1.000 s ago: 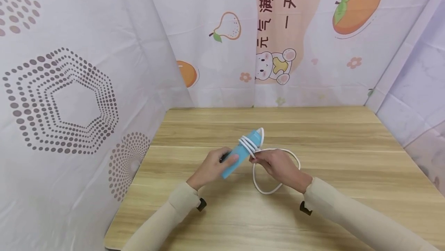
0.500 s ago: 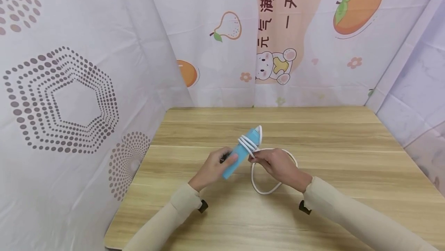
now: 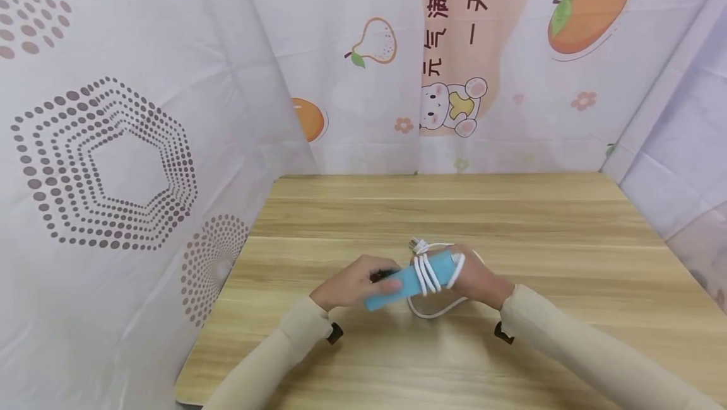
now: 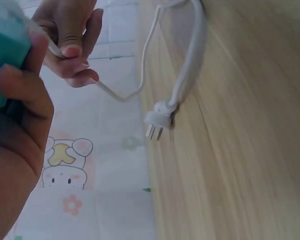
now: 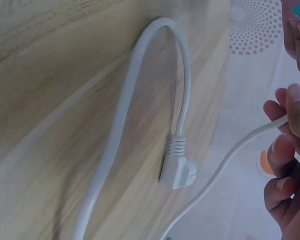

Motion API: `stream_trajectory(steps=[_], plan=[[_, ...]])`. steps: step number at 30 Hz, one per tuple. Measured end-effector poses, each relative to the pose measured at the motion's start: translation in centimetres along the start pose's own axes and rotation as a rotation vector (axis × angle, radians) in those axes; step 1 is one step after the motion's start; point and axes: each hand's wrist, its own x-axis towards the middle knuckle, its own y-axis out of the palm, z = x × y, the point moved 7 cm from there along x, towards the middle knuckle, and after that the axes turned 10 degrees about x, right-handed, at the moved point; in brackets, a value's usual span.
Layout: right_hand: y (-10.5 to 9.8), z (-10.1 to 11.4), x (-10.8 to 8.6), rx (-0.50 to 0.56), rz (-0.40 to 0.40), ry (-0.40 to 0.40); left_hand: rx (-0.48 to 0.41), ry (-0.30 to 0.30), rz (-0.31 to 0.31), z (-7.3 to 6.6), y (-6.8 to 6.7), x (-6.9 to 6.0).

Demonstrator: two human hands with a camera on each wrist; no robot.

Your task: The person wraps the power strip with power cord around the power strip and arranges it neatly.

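My left hand (image 3: 356, 282) grips the lower left end of a long blue power strip (image 3: 406, 284), held above the table; its sockets are not visible. Several turns of white cord (image 3: 426, 273) lie around the strip, starting from its right end. Behind that end is my right hand (image 3: 479, 281), partly covered by the strip. In the right wrist view, thumb and fingers of the right hand (image 5: 296, 117) pinch the loose cord (image 5: 230, 159). Beyond the hands, the plug (image 3: 419, 245) lies on the table; its pins show in the left wrist view.
The wood-grain table (image 3: 539, 221) carries part of the loose cord loop in front of the right hand. A printed curtain (image 3: 352, 113) stands along the table's back edge, with more white sheets at left and right.
The strip has swung from steeply slanted to nearly level, its cord end moving right and down in front of my right hand. The plug has come into sight.
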Motion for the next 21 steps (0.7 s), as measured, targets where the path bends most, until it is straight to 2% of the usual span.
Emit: stream_trajectory(steps=[3,5,8,11,13,16,21], plan=[[0.6,0.8,0.5,0.022,0.08,-0.05,0.041,0.042,0.069,-0.5,0.5,0.3],[0.9,1.3,0.7,-0.049,0.136,-0.121,0.082,0.06,0.112,-0.8,0.8,0.4],[1.2,1.2,0.7,-0.107,0.192,-0.142,0.177,0.065,0.165,-0.9,1.2,0.5],[1.4,0.9,0.6,-0.19,0.225,-0.163,0.307,0.067,0.192,-0.8,1.6,0.7],[1.5,0.8,0.5,-0.224,0.231,-0.177,0.381,0.06,0.198,-0.7,1.9,0.8],[1.5,0.5,0.5,-0.245,0.236,-0.181,0.437,0.018,0.192,-0.1,2.2,1.0],[1.1,0.5,0.9,-0.269,0.239,-0.135,0.523,-0.079,0.127,0.6,2.0,1.4]])
